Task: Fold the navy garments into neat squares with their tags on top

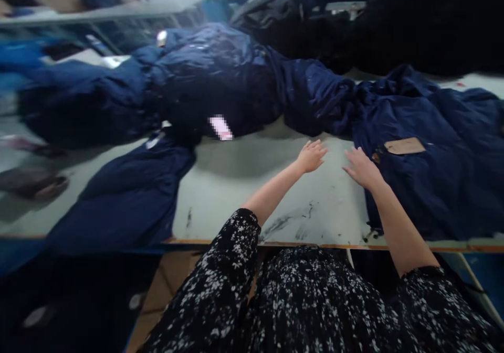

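My left hand [312, 156] is held over the pale tabletop [260, 185], fingers stretched out, holding nothing. To its right, my right hand [363, 167] has its fingers apart at the left edge of a dark navy garment [437, 185]; whether it touches the cloth I cannot tell. A brown paper tag [405, 146] lies on that garment, just right of my right hand. Beyond my hands stretches a heap of navy garments [236, 70], with a pink and white label [220, 127] at its front edge.
Another navy garment [129, 190] lies at the left and reaches the table's front edge. Farther left, a person's hand [51, 188] shows, blurred. A dark pile [413, 22] rises at the back right. Below the table is a cardboard box [169, 279].
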Demonstrator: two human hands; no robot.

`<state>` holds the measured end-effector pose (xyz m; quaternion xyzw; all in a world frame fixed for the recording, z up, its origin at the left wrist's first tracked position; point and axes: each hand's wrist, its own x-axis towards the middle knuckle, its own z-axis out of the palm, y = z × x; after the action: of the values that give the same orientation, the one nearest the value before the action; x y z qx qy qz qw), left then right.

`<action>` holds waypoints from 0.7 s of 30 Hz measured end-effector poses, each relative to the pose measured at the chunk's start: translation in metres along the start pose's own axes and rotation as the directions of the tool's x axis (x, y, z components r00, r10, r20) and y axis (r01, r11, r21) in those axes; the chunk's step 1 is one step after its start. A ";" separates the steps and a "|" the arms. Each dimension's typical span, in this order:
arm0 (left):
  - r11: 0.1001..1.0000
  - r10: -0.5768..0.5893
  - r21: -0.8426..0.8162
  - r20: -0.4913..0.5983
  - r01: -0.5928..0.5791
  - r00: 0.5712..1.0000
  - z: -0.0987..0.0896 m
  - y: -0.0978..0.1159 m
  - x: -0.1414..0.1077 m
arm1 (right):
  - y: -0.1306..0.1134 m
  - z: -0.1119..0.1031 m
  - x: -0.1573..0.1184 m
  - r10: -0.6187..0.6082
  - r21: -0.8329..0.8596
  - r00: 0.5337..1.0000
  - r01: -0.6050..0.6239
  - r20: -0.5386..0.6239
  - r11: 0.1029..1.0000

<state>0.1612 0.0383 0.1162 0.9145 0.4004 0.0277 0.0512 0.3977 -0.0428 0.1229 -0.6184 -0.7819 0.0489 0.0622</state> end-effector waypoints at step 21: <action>0.656 -0.746 -0.065 0.094 0.752 0.659 0.069 -0.236 -0.399 | -0.382 0.169 0.123 -0.500 0.082 0.753 0.518 0.428 0.851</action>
<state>-0.2752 -0.1002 0.0166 0.6653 0.7378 -0.0032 0.1146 -0.0238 -0.0109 0.0194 -0.3568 -0.9148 0.1503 -0.1153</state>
